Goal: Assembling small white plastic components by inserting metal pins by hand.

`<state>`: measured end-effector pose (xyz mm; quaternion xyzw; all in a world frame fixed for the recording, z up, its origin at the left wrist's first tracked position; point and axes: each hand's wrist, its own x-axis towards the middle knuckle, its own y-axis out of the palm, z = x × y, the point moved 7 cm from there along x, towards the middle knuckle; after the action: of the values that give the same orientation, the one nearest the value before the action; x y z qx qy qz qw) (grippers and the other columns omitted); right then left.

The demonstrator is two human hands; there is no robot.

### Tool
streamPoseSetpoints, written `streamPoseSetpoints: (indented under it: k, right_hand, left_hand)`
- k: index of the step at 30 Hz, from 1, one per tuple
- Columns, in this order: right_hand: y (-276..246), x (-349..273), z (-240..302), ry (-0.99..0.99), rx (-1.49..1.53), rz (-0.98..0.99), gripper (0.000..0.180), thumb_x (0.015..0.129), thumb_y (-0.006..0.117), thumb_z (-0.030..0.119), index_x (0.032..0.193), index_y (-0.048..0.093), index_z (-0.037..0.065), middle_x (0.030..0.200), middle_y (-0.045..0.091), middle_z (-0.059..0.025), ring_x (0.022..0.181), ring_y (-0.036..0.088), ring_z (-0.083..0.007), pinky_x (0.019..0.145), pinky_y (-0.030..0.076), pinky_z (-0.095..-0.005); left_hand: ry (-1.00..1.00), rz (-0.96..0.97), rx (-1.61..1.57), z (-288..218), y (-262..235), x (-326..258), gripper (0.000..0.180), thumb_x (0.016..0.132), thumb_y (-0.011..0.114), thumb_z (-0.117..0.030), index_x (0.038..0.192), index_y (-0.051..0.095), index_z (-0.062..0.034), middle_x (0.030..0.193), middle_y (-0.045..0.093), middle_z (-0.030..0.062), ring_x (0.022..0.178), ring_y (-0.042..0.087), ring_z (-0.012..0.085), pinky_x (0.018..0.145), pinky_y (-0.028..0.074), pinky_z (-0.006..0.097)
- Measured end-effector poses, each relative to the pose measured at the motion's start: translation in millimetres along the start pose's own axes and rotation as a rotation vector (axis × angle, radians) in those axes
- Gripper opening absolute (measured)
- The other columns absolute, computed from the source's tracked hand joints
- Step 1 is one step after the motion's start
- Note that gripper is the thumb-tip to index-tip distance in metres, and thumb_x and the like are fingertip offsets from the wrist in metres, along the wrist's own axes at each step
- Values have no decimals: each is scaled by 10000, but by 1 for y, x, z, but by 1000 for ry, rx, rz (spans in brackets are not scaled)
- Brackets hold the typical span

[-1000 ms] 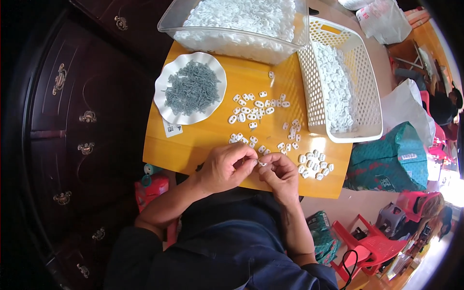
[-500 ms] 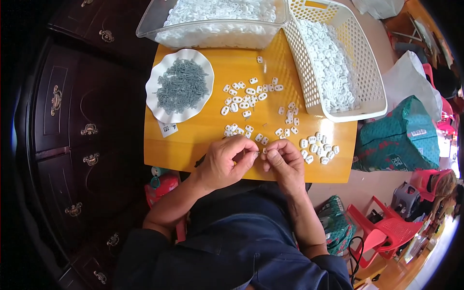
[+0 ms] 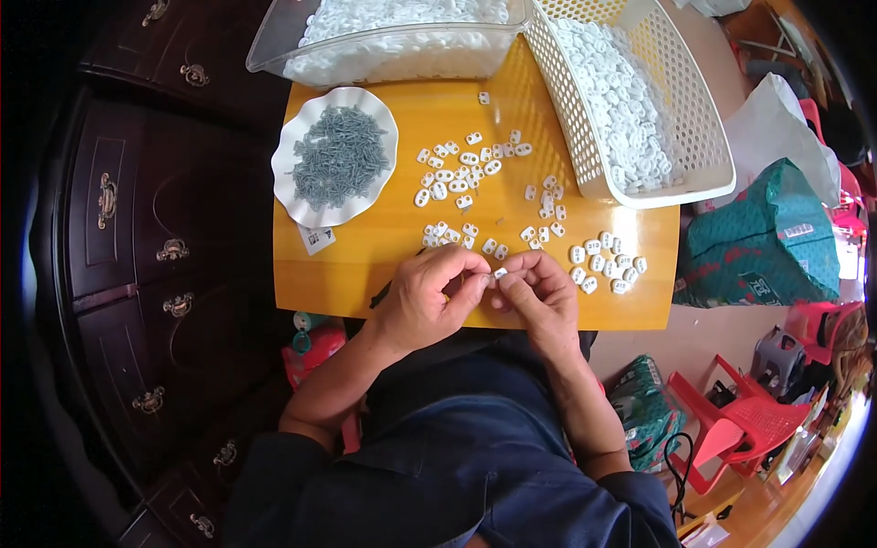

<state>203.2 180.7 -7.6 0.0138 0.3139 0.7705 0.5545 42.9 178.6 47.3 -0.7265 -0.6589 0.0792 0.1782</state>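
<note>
Over the front edge of the yellow table, my two hands meet fingertip to fingertip. My right hand point(image 3: 541, 297) is closed, pinching a small white plastic piece point(image 3: 500, 272) between thumb and forefinger. My left hand point(image 3: 434, 294) is also closed in a pinch right beside that piece; what its fingertips hold, if anything, is too small to make out. Just beyond lie loose white two-holed plastic pieces point(image 3: 469, 159) in scattered groups. To the right of my right hand sits a cluster of white oval pieces point(image 3: 597, 264) with dark markings on top.
A scalloped white plate point(image 3: 284, 183) heaped with grey screws point(image 3: 340, 155) stands at the table's left. Along the back are a clear bin point(image 3: 402, 59) and a white perforated basket point(image 3: 571, 114), both full of white parts. Green bags point(image 3: 758, 242) and a red chair point(image 3: 744, 416) are at right.
The white piece between my fingertips shows more plainly now, tilted upward. Both hands keep their pinch near the same spot. The whole view has shifted slightly.
</note>
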Motion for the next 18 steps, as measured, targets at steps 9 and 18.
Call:
streamPoseSetpoints:
  k: [9, 18]
  right_hand:
    - [5, -4, 10, -140, -321, -14, 167, 1028, 640, 23, 1189, 627, -24, 978, 746, -41, 908, 670, -60, 838, 534, -231]
    - [1, -1, 5, -115, -170, -41, 95, 1039, 624, 35, 1121, 612, -12, 898, 746, -22, 832, 644, -41, 783, 516, -212]
  left_hand:
    - [28, 6, 43, -4, 1, 1, 38, 922, 703, 10, 954, 687, -3, 822, 685, 77, 678, 672, 132, 606, 543, 271]
    - [15, 23, 33, -3, 2, 4, 58, 937, 673, 25, 994, 677, 16, 866, 719, 104, 728, 712, 157, 640, 567, 287]
